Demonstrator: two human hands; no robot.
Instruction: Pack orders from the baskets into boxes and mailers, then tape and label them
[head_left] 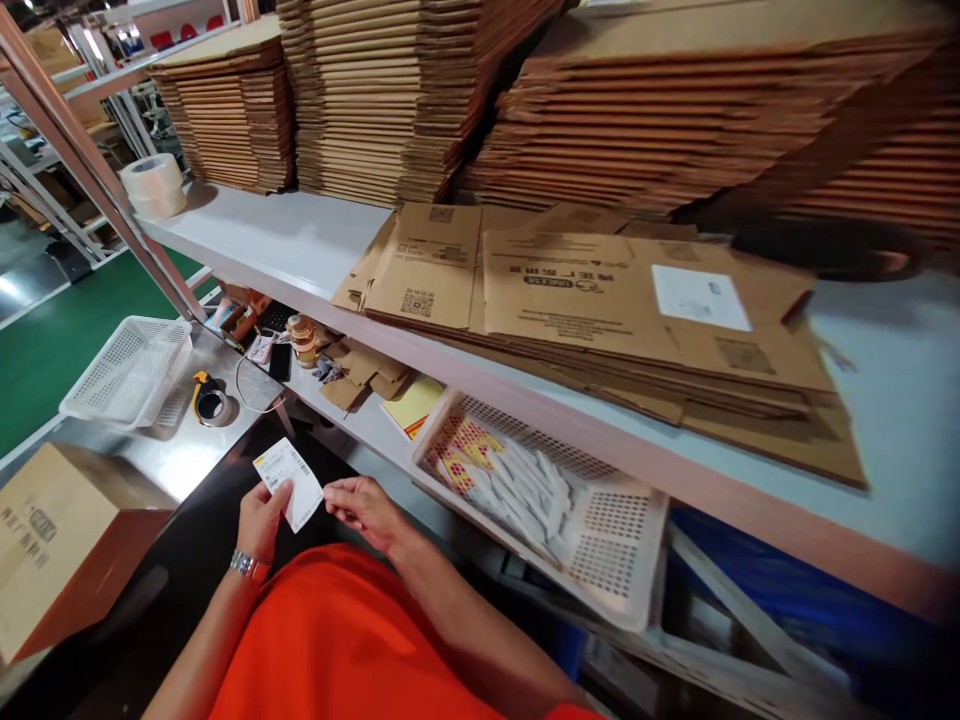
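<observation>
A white printed shipping label (pixel 300 497) with a barcode is in front of my red shirt. My left hand (pixel 260 520), with a metal watch at the wrist, grips its lower left side, thumb on top. The fingertips of my right hand (pixel 365 510) are pinched together at the label's right corner. A cardboard carton (pixel 56 540) with dark printing stands to the left of my hands. Beyond them, a tape dispenser (pixel 212 402) lies on the metal table (pixel 244 385).
Stacked flat cartons (pixel 367 90) fill the upper shelf (pixel 300 230), with loose flattened boxes (pixel 570 280) in front. Tape rolls (pixel 154 185) sit at its left end. Below is a white basket (pixel 630 540) of wrapped packets (pixel 517 490). Another white basket (pixel 124 370) stands far left.
</observation>
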